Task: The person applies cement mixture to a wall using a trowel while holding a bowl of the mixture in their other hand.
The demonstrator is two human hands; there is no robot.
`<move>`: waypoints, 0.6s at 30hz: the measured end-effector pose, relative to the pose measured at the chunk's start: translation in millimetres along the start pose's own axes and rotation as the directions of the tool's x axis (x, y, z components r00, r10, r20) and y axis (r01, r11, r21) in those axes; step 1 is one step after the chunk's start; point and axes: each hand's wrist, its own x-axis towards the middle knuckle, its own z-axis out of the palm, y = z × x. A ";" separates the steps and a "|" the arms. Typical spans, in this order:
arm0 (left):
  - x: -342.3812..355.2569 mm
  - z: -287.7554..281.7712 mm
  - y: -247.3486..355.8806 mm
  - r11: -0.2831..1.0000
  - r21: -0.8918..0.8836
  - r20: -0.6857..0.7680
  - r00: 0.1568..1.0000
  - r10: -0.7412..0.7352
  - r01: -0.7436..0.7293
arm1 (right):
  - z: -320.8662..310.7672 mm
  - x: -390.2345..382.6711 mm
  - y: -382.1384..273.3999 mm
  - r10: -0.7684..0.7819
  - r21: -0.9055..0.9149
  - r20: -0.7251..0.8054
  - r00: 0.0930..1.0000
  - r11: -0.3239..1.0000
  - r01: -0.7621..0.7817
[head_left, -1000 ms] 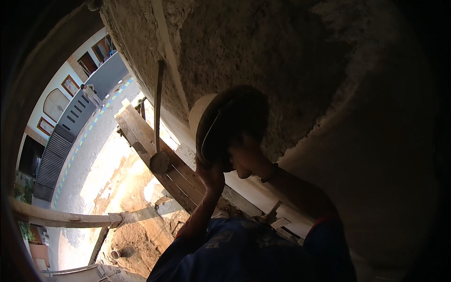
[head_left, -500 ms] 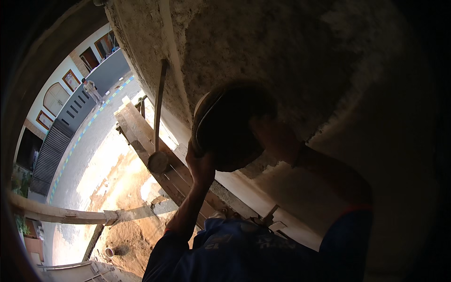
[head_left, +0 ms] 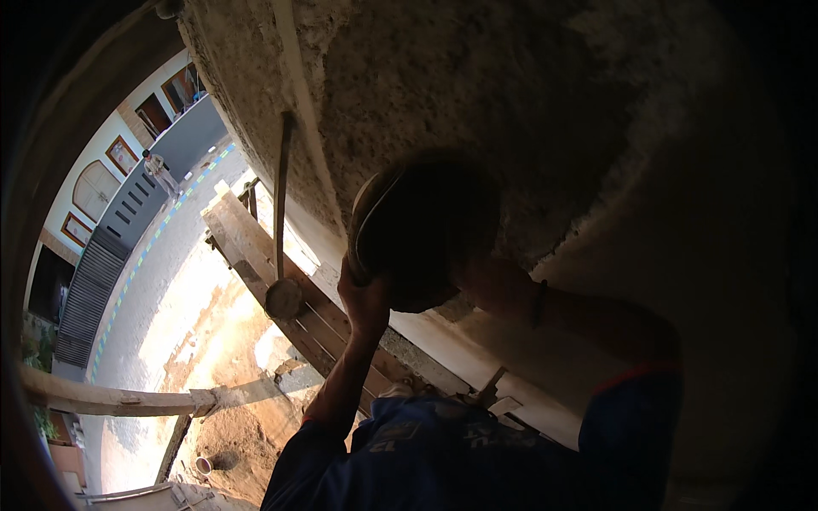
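A dark, round bucket [head_left: 430,226] is tilted in front of the rough plastered wall [head_left: 477,94]. My left hand [head_left: 366,298] grips its near left rim, thumb on the inside and fingers round the outer side. My right hand [head_left: 494,285] is at the bucket's lower right, its fingers lost in deep shadow at the opening. Whether it holds anything does not show. The inside of the bucket is too dark to make out.
Scaffold planks [head_left: 319,328] run beside the wall, with a round pale container [head_left: 284,298] on them. A long wooden strip [head_left: 281,196] leans against the wall. Far below, a person [head_left: 160,173] stands by a grey fence. A wooden beam [head_left: 119,402] crosses at left.
My right hand has drawn down from inside the bucket toward its lower right edge. My left hand keeps its grip on the rim. The view has shifted slightly.
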 end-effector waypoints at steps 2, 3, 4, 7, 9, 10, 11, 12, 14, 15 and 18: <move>-1.9 2.4 1.3 0.997 0.064 -0.069 0.997 0.038 -0.034 | -39.9 -1.5 -0.1 0.010 0.087 0.102 0.995 0.996 -0.019; -2.0 3.9 -1.6 0.998 0.062 -0.064 0.997 0.038 -0.034 | -52.2 -2.2 3.3 0.019 0.163 0.214 0.977 0.985 -0.055; -2.6 3.3 -4.9 0.998 0.050 -0.046 0.998 0.046 -0.043 | -51.2 0.1 5.4 0.021 0.171 0.214 0.977 0.983 -0.059; -4.4 1.3 -5.9 0.999 0.022 0.003 1.000 0.025 -0.025 | -28.7 4.6 6.7 -0.088 -0.161 -0.590 0.803 0.987 -0.010; -1.3 -5.0 -1.4 1.000 0.015 0.013 1.000 0.012 -0.012 | 9.8 17.8 -1.1 -0.108 0.169 -0.378 0.919 0.969 0.183; -1.9 -6.6 -0.6 1.000 0.020 0.002 1.000 0.010 -0.010 | 8.3 10.3 -3.5 -0.107 0.163 -0.376 0.920 0.970 0.180; -2.4 -7.3 -0.2 1.000 0.026 -0.010 1.000 0.009 -0.008 | 6.3 -0.2 -5.1 -0.147 0.142 -0.323 0.935 0.969 0.201; -3.1 -5.6 -2.1 1.000 0.021 -0.010 1.000 0.010 -0.010 | 2.8 -6.9 -5.2 -0.185 0.123 -0.267 0.946 0.967 0.224; -7.0 -8.1 -5.2 0.994 0.097 -0.054 0.997 0.049 -0.043 | -38.5 -5.9 -8.0 -0.064 0.082 -0.185 0.981 0.993 0.080; -7.7 -4.8 -4.8 0.995 0.092 -0.047 0.998 0.046 -0.042 | -52.6 -5.6 -4.8 0.089 0.014 -0.096 0.991 0.996 -0.088; -11.3 -2.9 -4.6 0.992 0.122 0.015 1.000 0.010 -0.012 | -16.1 7.7 4.8 0.013 -0.028 -0.369 0.929 0.999 -0.025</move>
